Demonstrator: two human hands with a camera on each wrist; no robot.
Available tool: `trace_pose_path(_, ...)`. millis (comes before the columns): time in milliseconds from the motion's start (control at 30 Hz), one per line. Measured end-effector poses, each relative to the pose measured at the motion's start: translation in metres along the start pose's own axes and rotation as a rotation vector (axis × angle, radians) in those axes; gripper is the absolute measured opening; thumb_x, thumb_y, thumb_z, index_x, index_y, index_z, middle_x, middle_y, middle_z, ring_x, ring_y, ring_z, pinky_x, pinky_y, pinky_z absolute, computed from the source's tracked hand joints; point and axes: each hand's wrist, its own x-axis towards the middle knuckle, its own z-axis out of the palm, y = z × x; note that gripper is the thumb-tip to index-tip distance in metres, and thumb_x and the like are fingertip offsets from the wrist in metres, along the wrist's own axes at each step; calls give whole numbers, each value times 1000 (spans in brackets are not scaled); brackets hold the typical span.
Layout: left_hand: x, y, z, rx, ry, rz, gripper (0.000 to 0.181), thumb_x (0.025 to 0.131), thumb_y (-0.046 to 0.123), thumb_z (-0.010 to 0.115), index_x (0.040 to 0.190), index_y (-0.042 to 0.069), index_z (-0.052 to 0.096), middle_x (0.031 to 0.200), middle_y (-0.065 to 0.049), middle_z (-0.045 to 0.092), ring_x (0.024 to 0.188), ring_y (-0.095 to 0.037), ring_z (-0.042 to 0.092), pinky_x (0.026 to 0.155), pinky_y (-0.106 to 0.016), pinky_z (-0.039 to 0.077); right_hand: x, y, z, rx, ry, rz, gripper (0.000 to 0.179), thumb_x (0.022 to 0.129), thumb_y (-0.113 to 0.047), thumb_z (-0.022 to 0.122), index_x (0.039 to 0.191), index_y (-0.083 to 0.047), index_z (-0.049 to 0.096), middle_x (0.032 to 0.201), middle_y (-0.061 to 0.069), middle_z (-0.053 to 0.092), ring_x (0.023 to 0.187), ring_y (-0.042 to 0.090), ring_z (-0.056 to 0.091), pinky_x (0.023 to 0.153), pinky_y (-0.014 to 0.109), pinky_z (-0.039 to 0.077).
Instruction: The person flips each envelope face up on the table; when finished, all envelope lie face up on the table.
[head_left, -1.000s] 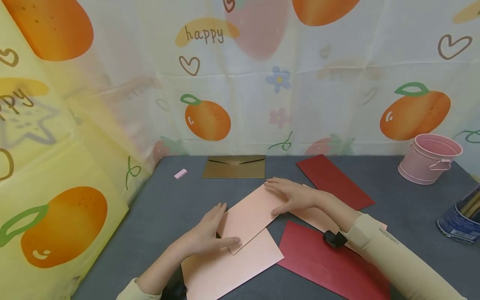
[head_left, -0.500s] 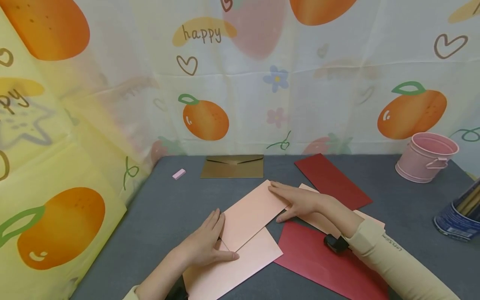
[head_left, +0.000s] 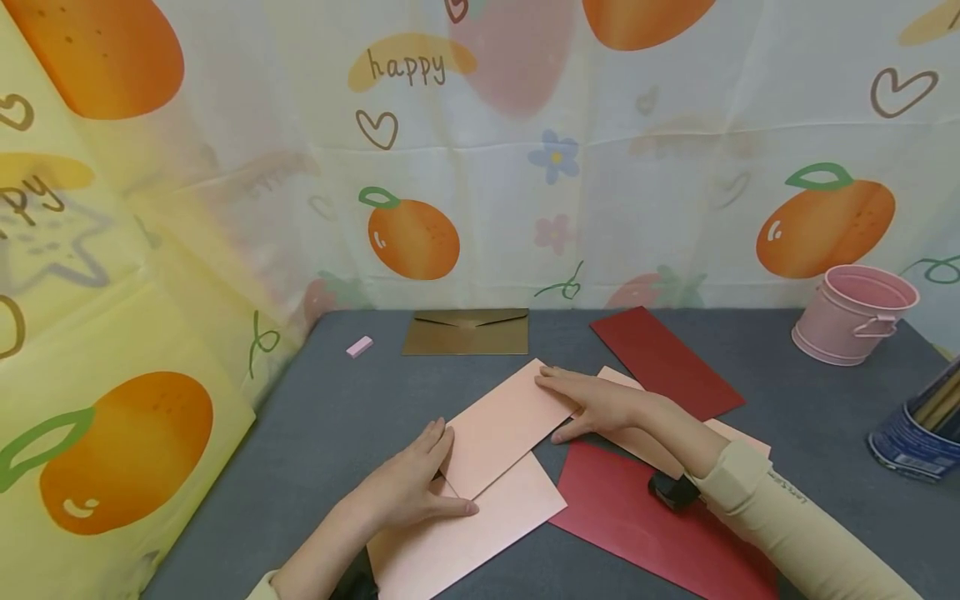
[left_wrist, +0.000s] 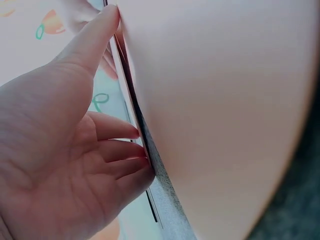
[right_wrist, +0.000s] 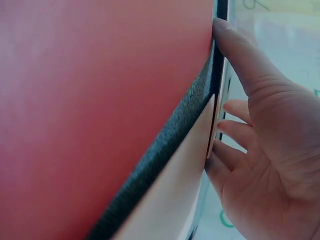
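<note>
Partly over a lower pink sheet (head_left: 487,533) on the table (head_left: 300,442), near a red sheet (head_left: 637,525), touching with spread left hand (head_left: 405,487) and spread right hand (head_left: 600,400) opposite ends of the upper pink sheet (head_left: 506,429), short of a gold envelope (head_left: 465,337).

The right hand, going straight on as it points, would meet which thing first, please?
Past the pale pink envelope it touches, the right hand would probably meet the gold envelope first, though depth is unclear.
</note>
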Motion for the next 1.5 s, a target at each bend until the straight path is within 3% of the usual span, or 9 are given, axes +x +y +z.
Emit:
trace_pose_path(200, -1, -1, -2, -23, -1, -11, 108, 74, 66, 73, 149, -1, 34, 157, -22, 22, 142, -39, 27, 108, -56, 31, 0, 0, 1, -8, 12, -9, 86, 89, -34, 72, 153, 0, 26, 161, 17, 13, 147, 36, 9, 113, 56, 20)
trace_pose_path(500, -2, -6, -7, -61, -9, 20, 104, 74, 69, 70, 148, 4, 40, 156, -21, 26, 142, -38, 27, 107, -57, 32, 0, 3, 2, -42, 50, -77, 75, 92, -29, 70, 149, 3, 33, 158, 23, 20, 144, 41, 17, 110, 58, 25)
trace_pose_path(767, -3, -16, -12, -143, -2, 98, 91, 76, 66, 70, 144, 10, 48, 151, -15, 38, 142, -29, 30, 109, -52, 32, -2, 3, 0, -61, 120, -78, 59, 92, -12, 66, 145, 0, 43, 155, 20, 30, 142, 40, 25, 109, 55, 29)
trace_pose_path(933, -3, -22, -16, -179, 16, 173, 77, 79, 62, 68, 139, 15, 55, 141, 1, 53, 137, -18, 41, 108, -43, 37, -2, 1, -1, -97, 199, -83, 51, 93, -14, 67, 140, -2, 51, 149, 17, 41, 138, 36, 35, 106, 50, 36)
trace_pose_path(1067, -4, -25, -18, -209, 74, 246, 60, 82, 55, 70, 130, 20, 64, 129, 10, 61, 125, -12, 52, 103, -39, 42, -4, -1, -3, -85, 246, -91, 47, 92, -10, 68, 137, -4, 55, 144, 17, 47, 134, 36, 41, 100, 47, 43)
trace_pose_path(1300, -5, -33, -18, -365, 230, 451, 30, 86, 26, 75, 112, 13, 74, 114, 1, 70, 102, -13, 67, 86, -32, 54, -5, 2, -4, 8, 340, -95, 39, 91, -2, 65, 129, -5, 62, 134, 12, 58, 125, 31, 52, 92, 42, 48)
trace_pose_path(1500, -4, -36, -20, -410, 371, 510, 19, 88, 11, 72, 107, 9, 76, 100, 0, 74, 88, -11, 70, 71, -27, 57, -5, 5, -4, 59, 460, -94, 28, 91, -3, 66, 118, -8, 69, 119, 4, 67, 112, 22, 60, 86, 34, 52)
